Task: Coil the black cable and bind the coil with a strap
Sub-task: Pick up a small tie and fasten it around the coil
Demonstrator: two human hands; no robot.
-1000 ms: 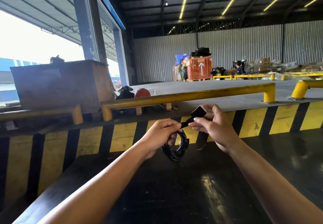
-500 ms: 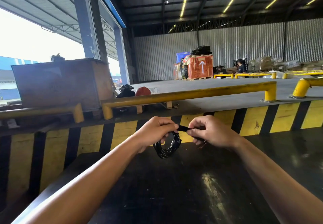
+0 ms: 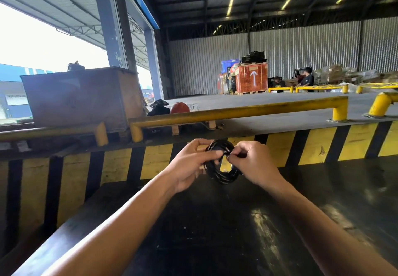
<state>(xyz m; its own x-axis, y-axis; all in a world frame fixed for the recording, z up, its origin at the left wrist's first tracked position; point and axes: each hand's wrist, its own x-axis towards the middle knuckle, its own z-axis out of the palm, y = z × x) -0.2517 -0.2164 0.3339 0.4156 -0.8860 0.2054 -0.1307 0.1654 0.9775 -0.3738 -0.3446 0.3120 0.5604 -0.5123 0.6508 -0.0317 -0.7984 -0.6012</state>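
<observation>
The black cable coil is a small ring held in the air between both hands, above the dark tabletop. My left hand grips the coil's left side with fingers curled over it. My right hand pinches the black strap at the coil's upper right, thumb and forefinger pressed together on it. Most of the strap is hidden under my fingers.
A dark table lies below my arms. Behind it runs a yellow-and-black striped wall topped by a yellow rail. A brown crate stands at the back left. People and pallets are far off at the back right.
The strap was stretched up to the right a second ago; my right hand has brought it in against the coil. The coil has turned more face-on and risen slightly.
</observation>
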